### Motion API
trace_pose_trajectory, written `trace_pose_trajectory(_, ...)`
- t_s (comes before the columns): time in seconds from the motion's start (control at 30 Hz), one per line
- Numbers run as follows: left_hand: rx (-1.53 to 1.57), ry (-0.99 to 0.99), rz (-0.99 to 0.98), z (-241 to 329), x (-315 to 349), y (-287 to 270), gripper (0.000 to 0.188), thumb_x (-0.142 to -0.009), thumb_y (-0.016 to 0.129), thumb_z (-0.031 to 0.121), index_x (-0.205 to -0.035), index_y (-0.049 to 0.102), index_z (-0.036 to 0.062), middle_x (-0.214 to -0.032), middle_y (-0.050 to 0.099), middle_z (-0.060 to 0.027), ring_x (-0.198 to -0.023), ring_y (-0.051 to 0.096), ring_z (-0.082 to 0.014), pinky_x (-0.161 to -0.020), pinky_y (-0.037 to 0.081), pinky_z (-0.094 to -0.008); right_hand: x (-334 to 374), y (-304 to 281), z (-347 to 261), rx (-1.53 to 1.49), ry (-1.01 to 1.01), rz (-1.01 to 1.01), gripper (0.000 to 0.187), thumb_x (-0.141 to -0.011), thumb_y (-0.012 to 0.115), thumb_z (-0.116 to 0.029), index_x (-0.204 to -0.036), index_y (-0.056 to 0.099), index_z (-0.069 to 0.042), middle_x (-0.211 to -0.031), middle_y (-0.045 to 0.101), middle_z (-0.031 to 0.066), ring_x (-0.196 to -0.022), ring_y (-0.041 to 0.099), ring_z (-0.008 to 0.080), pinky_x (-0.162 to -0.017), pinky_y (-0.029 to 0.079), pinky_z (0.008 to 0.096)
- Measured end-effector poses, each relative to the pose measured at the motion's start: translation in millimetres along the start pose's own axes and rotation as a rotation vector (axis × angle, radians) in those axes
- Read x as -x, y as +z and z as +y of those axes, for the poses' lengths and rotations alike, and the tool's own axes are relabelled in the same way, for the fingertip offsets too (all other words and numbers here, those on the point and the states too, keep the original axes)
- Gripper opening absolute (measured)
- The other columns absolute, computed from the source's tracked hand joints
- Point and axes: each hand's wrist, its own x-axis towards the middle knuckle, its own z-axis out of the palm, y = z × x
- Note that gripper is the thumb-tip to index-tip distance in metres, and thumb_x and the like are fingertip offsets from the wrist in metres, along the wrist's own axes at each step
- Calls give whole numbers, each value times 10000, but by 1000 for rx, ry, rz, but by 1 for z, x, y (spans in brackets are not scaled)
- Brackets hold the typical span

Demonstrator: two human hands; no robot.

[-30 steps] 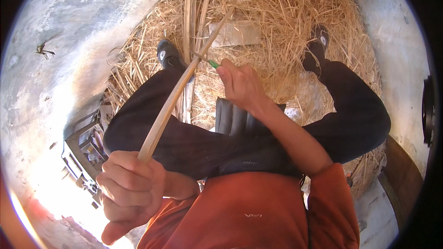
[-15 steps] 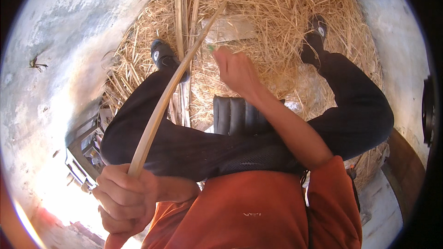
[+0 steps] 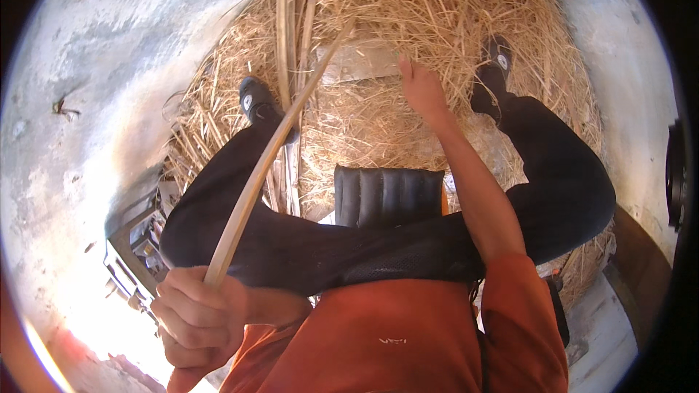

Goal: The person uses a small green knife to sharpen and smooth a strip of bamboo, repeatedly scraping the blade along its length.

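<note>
My left hand (image 3: 198, 319) is closed round the thick lower end of a long, pale, slightly curved wooden strip (image 3: 273, 147). The strip slants up and away to the right, and its thin far tip ends over the straw. Further off, my right hand (image 3: 424, 89) is held out above the straw, apart from the strip. Its fingers are curled in, with the thumb and forefinger together toward the far side. Whatever they hold, if anything, is too small to make out. Under the strip's far end lies a pale flat block (image 3: 360, 60), partly covered by straw.
Dry straw (image 3: 451, 0) covers the ground between my legs. Long wooden slats (image 3: 282, 29) lie at the far left. A black ribbed pad (image 3: 389, 195) is before my lap. Pale walls (image 3: 95, 80) curve on both sides, with a slatted rack (image 3: 135, 236) by the left one.
My right hand has moved right, away from the strip. A small green thing at its fingertips no longer shows clearly. My left hand keeps its grip on the strip.
</note>
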Motion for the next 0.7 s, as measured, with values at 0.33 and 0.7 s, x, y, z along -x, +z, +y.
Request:
trace_pose_trajectory(0.33,25,9,-1,0,-5,-5,526,-969,381,432,-516,340,168,-379,362,72,-303,270,-36,-350,243,-168,41,-7,-98,-278,-420,-71,494,-982,356,-405,-811,612,-18,-597,563,251,-593,582,407,-570,445,498)
trace_pose_trajectory(0.7,-10,-34,11,-3,-9,-8,514,-969,404,405,-515,340,173,-377,356,81,-304,274,-27,-353,240,-158,-65,55,-56,82,-178,-151,589,-1001,292,-431,-837,616,33,-675,599,234,-653,603,374,-679,485,502)
